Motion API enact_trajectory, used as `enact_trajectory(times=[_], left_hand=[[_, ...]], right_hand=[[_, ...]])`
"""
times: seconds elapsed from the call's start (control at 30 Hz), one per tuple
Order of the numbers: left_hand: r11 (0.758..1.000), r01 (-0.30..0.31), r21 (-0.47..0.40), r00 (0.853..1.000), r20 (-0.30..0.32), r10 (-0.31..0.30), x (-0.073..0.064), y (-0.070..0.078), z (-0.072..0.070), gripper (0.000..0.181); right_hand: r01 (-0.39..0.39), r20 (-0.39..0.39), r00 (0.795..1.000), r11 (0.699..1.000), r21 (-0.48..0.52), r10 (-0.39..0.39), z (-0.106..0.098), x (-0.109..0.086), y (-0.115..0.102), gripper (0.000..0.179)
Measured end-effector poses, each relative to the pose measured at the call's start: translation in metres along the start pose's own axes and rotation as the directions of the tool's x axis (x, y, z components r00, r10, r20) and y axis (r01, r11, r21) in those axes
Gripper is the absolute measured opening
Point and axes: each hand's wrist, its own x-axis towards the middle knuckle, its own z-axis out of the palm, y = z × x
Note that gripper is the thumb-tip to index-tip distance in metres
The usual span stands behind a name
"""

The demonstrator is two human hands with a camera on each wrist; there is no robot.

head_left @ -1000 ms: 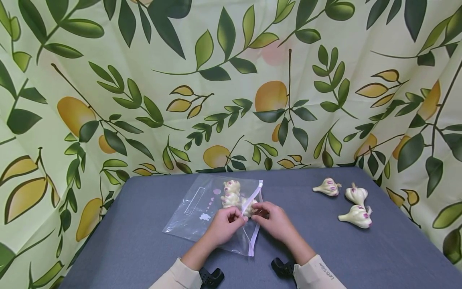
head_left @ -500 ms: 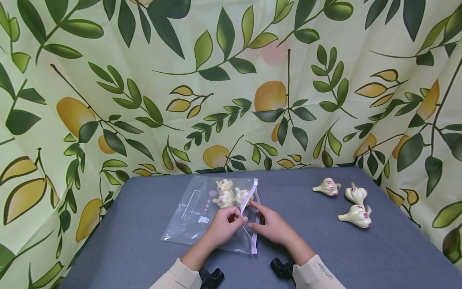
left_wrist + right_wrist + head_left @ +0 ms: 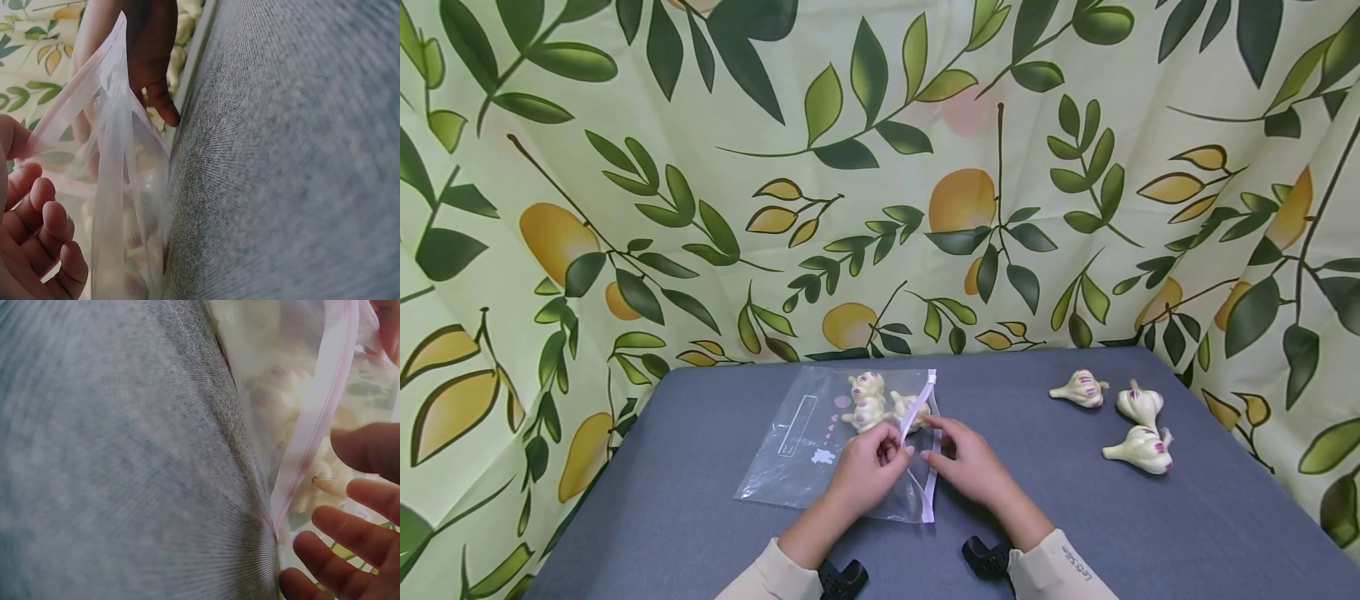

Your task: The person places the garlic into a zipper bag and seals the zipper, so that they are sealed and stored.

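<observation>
With the left grip (image 3: 868, 460) pinching the plastic bag (image 3: 797, 471) at its rim, the right grip (image 3: 966, 458), fingers loosely extended, should ease the garlic bulb (image 3: 903, 406) just beyond its fingertips well inside.

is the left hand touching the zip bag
Touching: in the left wrist view, the left hand pinches the zip bag by its pink edge.

My left forearm (image 3: 820, 521) and right forearm (image 3: 1024, 518) are slanting inward toward each other. My left hand (image 3: 867, 465) is pinching between thumb (image 3: 11, 139) and index finger (image 3: 24, 181), its other fingers (image 3: 55, 224) lying loosely bent. My right hand (image 3: 968, 460) is facing it, near but apart, its thumb (image 3: 372, 448) standing off from slightly parted, relaxed fingers (image 3: 347, 534).
</observation>
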Motion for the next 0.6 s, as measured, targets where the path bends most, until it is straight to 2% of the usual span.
enact_trajectory(times=[0.2, 0.33, 0.5, 0.6], left_hand=[[0.999, -0.028, 0.018, 0.999, -0.021, 0.029, 0.0, 0.0, 0.001, 0.015], [0.998, -0.048, 0.028, 0.998, -0.027, 0.049, 0.0, -0.001, 0.002, 0.015], [0.997, -0.068, 0.048, 0.997, -0.024, 0.069, -0.001, 0.0, 0.001, 0.015], [0.995, -0.077, 0.059, 0.997, -0.022, 0.078, -0.001, 0.001, 0.001, 0.016]], right_hand=[[-0.019, -0.095, 0.995, 1.0, -0.01, 0.017, -0.005, 0.002, -0.001, 0.039], [-0.019, -0.166, 0.986, 0.999, -0.044, 0.011, -0.016, 0.004, 0.004, 0.035], [-0.061, -0.271, 0.962, 0.992, -0.112, 0.028, -0.043, 0.006, 0.018, 0.033], [-0.105, -0.353, 0.935, 0.983, -0.152, 0.045, -0.063, 0.006, 0.029, 0.031]])
